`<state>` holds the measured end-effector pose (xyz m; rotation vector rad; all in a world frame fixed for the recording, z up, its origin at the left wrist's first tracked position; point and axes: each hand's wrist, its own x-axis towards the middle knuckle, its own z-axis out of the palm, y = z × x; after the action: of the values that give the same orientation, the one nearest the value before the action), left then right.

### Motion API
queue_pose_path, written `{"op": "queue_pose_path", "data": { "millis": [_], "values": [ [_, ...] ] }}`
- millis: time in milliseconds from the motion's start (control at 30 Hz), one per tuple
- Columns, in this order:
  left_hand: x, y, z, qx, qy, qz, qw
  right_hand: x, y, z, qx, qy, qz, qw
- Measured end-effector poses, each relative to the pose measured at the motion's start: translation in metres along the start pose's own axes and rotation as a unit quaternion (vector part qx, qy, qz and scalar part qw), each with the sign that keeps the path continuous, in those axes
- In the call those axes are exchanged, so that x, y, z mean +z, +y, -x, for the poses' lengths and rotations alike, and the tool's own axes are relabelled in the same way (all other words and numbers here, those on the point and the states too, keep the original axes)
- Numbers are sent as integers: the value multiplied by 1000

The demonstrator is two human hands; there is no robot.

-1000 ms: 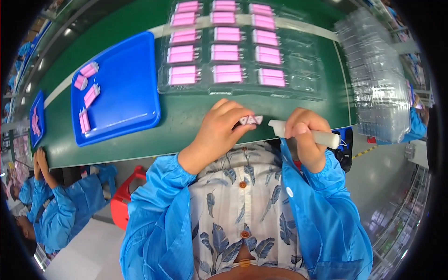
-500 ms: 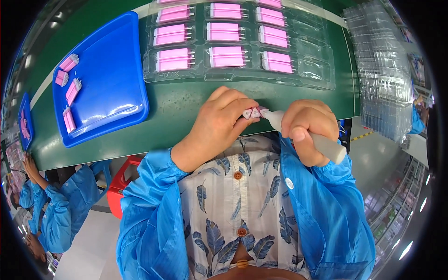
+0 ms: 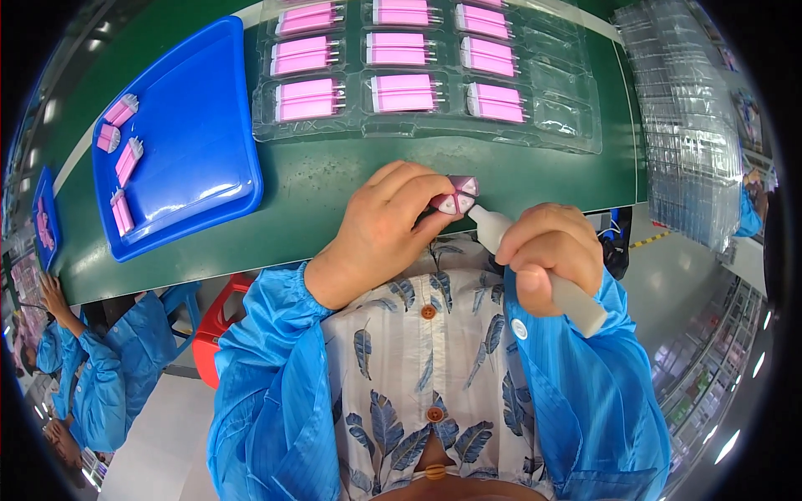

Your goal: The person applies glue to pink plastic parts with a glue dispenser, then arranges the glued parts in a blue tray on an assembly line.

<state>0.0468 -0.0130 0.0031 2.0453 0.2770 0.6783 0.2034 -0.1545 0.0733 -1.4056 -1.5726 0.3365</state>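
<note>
A small pink piece (image 3: 457, 197) with a white, segmented end face is pinched between the thumb and fingers of my left hand (image 3: 372, 225). That face is turned toward me. My right hand (image 3: 555, 255) is wrapped around a translucent white squeeze bottle (image 3: 489, 226). Its narrow nozzle points at the lower right edge of the pink piece; I cannot tell whether they touch. Beyond my hands, a clear plastic blister tray (image 3: 565, 114) holds rows of pink blocks (image 3: 403, 93) with white ends and thin metal pins.
On the left of the green table (image 3: 326, 171) lies a blue tray (image 3: 196, 159) with several pink pieces (image 3: 121, 213). Stacked clear trays (image 3: 685, 125) stand at the right. A red stool (image 3: 219, 330) and a co-worker in a blue sleeve (image 3: 125, 351) are at the lower left.
The pink piece has tilted, so its segmented end shows more fully. My right hand and the bottle have dropped slightly toward me, and the nozzle now sits lower on the piece.
</note>
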Motion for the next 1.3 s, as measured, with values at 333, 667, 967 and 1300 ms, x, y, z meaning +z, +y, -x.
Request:
{"op": "queue_pose_path", "data": {
  "millis": [333,667,967,1300],
  "values": [
    [-5,0,-2,29,0,-22,999,14,4,-13,31,14,-18,999],
    [-5,0,9,-15,21,8,1000,18,-8,4,-60,9,29,998],
    [-9,-5,9,12,15,-9,1000,30,-7,-5,-53,7,23,998],
    [-4,9,-8,37,2,-64,997,20,-4,-3,5,11,11,1000]
  ]
}}
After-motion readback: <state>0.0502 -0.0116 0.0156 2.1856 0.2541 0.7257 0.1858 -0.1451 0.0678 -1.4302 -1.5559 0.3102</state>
